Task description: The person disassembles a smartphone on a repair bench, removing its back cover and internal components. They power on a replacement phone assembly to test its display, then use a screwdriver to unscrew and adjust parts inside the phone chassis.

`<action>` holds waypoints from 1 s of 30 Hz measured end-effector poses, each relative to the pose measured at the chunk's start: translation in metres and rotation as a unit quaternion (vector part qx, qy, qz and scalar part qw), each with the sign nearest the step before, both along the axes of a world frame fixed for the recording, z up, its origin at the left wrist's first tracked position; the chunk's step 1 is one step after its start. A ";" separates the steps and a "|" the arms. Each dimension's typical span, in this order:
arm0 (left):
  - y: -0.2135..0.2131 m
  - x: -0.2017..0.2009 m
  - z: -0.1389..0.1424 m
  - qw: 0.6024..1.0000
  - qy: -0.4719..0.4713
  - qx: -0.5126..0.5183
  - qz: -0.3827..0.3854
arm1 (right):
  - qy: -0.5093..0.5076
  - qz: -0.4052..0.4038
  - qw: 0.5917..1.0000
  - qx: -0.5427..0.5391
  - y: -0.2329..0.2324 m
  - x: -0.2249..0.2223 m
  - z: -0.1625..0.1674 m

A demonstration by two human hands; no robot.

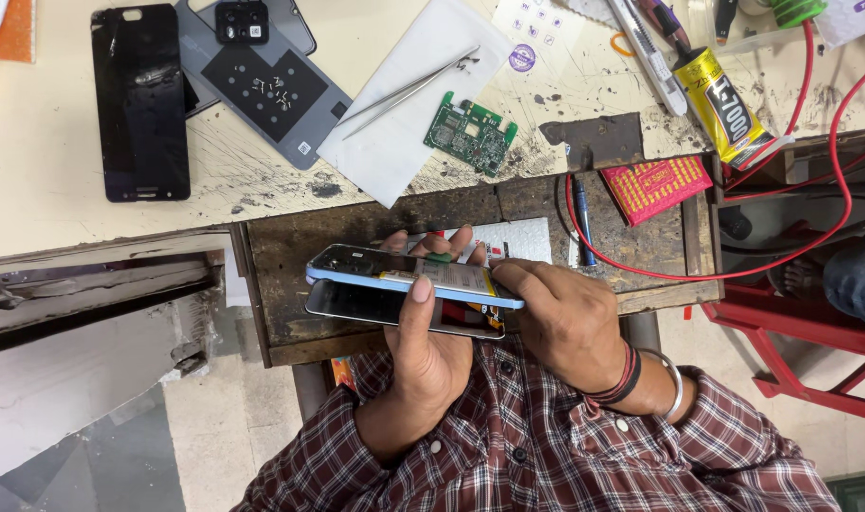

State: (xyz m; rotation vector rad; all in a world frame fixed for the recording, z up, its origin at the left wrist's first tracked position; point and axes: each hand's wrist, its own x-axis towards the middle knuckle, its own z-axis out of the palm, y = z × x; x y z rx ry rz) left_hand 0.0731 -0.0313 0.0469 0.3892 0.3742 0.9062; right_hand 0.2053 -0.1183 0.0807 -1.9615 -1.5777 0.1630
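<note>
- We are clamping our left hand (430,337) around an opened phone (409,289), thumb pressing on its blue frame, fingers wrapping beneath.
- Our right hand (565,318) is closing its grip on the phone's right end, fingertips at the battery (456,277).
- The phone is sitting in both hands over the dark lower surface (290,246), just in front of our chest.
- Tweezers (409,92) and a green circuit board (470,133) are lying on the pale upper surface, well apart from our hands.

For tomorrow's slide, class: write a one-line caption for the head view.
Both hands, left hand and right hand, grip an opened blue phone above a worn workbench holding tweezers and a circuit board.
</note>
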 end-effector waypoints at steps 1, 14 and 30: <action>0.001 0.001 -0.001 1.000 0.001 -0.001 -0.003 | -0.002 0.002 1.000 0.000 0.000 0.000 0.001; 0.011 0.002 -0.004 1.000 0.001 -0.009 0.009 | 0.086 0.161 0.979 -0.085 0.002 0.010 0.020; 0.009 0.000 -0.013 0.989 0.059 0.136 -0.022 | 0.360 -0.076 0.899 -0.237 -0.012 0.012 -0.015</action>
